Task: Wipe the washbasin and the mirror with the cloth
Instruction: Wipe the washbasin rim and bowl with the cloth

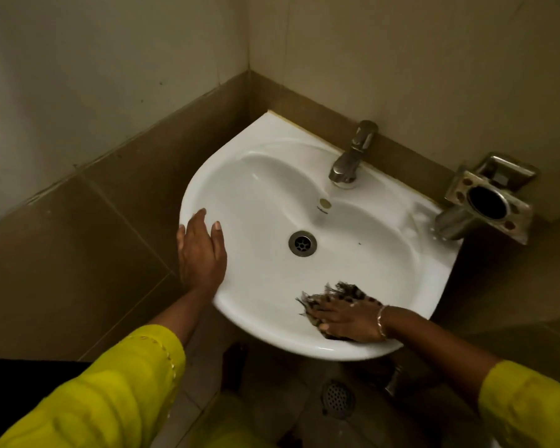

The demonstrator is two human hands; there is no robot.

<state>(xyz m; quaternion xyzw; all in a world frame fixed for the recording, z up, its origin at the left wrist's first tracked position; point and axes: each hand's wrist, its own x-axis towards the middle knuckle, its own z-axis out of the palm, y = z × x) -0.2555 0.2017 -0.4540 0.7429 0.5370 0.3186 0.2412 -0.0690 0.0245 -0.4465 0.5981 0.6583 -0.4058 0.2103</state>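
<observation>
The washbasin [262,195] is white and mounted in a tiled corner, its back edge against the far wall. The tap [353,156] stands at the far rim, centre-right, and the drain [302,243] sits at the middle of the bowl.

The left hand [201,250] rests flat on the left rim of the washbasin. Its fingers [198,221] are straight and close together, holding nothing. The thumb is spread to the right, over the inner slope of the bowl.

The right hand [349,318] lies palm down on the cloth [340,291] at the near right side of the bowl, just inside the near rim. Its fingers are extended and spread apart, pressing the cloth against the basin surface. The cloth is dark and frayed. It projects beyond the fingertips toward the drain and is well apart from it. A bangle [381,321] circles the right wrist.

A metal holder [488,202] is fixed to the wall at the far right corner of the washbasin. A floor drain [338,397] lies on the floor below the near rim. Both forearms emerge from yellow sleeves [110,389].
</observation>
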